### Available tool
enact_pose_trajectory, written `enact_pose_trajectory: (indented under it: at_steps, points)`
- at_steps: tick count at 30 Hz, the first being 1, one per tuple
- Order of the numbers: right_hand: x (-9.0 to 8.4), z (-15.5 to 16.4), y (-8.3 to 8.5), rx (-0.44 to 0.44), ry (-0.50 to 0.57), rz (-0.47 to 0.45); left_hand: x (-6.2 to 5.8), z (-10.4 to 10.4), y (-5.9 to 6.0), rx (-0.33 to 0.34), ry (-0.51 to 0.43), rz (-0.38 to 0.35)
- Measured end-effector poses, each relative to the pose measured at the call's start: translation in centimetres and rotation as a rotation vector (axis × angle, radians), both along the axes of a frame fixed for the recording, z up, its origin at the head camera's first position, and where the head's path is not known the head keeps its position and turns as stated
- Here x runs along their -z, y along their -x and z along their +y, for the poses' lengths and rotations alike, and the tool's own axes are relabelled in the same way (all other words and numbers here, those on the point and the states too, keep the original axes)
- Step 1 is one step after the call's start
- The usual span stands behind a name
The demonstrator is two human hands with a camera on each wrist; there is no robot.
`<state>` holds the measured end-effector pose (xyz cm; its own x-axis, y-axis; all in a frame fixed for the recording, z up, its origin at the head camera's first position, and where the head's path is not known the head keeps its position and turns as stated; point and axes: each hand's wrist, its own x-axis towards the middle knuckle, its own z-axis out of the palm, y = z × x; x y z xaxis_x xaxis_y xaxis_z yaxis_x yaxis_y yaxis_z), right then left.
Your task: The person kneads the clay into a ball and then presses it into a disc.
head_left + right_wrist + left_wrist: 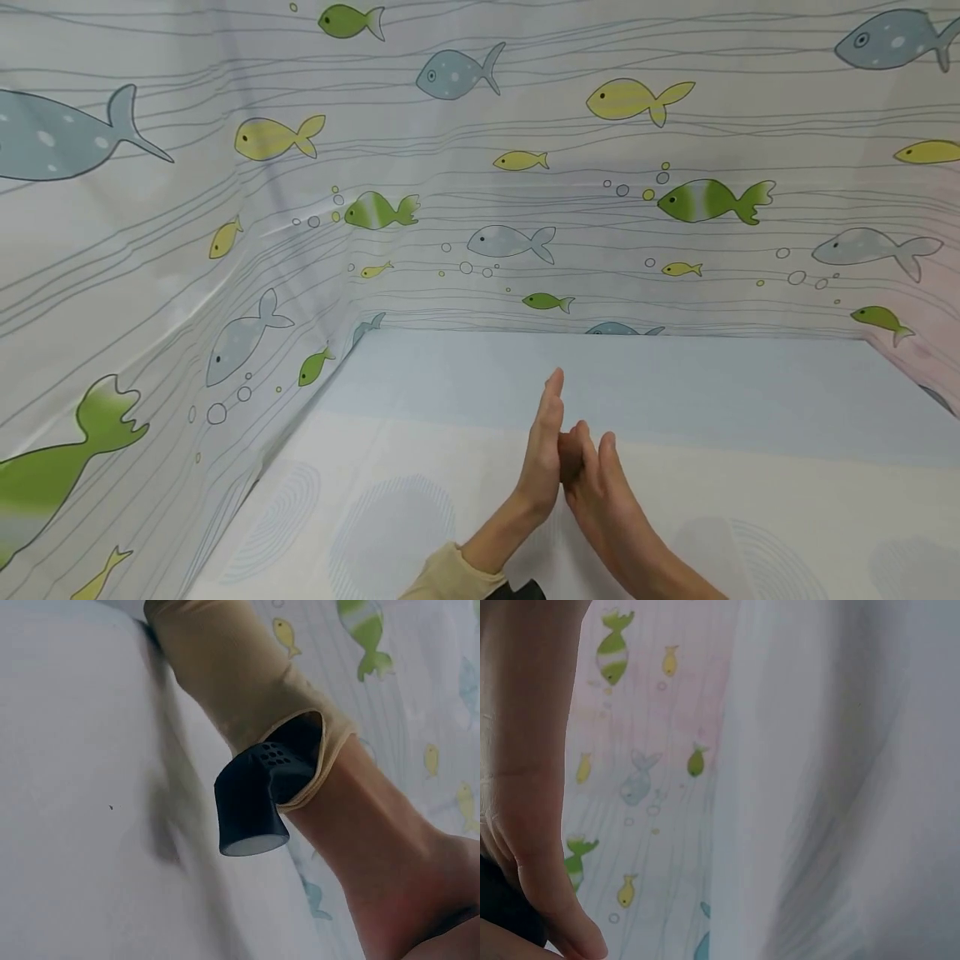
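Note:
Palms face each other low in the head view, with a small dark brown lump (570,457) between them. My left hand (542,454) stands upright on the left side of the lump, fingers straight and pointing away. From the right, my right hand (603,487) presses against it, fingers extended and slightly spread. The left wrist view catches the right hand (544,870) along its left edge, beside a dark patch of the lump (506,900). In the right wrist view the left hand (420,881) leans in at lower right. Palms hide most of the lump.
Under the hands lies a white table cover (390,450) with pale circle patterns and a light blue band (712,383) at the back. Fish-printed curtains (450,167) enclose the back and sides. A black camera (251,799) pokes out of the beige left sleeve (225,667).

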<state>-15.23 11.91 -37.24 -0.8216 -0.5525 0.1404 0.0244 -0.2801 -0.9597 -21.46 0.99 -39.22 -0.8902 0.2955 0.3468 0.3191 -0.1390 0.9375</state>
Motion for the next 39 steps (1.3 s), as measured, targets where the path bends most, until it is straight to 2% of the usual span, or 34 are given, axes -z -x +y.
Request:
enact_pose_trajectory:
  at_steps: [7,16,21,31,39]
  points:
    - [0.5,0.8,0.7,0.123,-0.024,0.043,0.6,0.8,-0.6,0.059,0.035,-0.031]
    - [0.8,2.8,2.1,0.330,-0.035,-0.006,0.6,2.2,-2.4,0.182,0.139,-0.018]
    - [1.0,3.4,2.7,0.377,-0.033,0.018,0.5,2.5,-3.3,0.232,0.192,-0.018]
    - [1.2,3.3,3.2,0.413,-0.002,0.031,-0.3,2.2,-3.5,0.204,0.177,0.014]
    - [1.7,2.2,3.1,0.394,-0.048,0.055,-0.5,1.8,-3.1,0.101,0.095,0.025]
